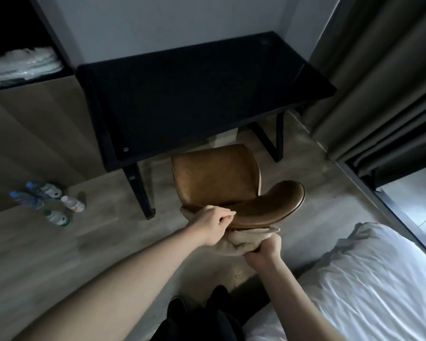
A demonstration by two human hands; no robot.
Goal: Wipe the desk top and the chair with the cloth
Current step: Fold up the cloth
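Observation:
A brown leather chair (221,183) stands on the floor in front of the black desk top (197,94). My left hand (214,222) grips the top edge of the chair's backrest, fingers curled over it. Just below the backrest's rear side, my right hand (268,247) clutches a bunched beige cloth (244,239), which touches the back of the chair. Part of the cloth also pokes out left of my left hand.
Several plastic bottles (49,203) stand on the wooden floor at the left. A bed with white sheets (369,286) fills the lower right. Grey curtains (384,82) hang at the right. A shelf with plastic-wrapped items (22,62) is at the upper left.

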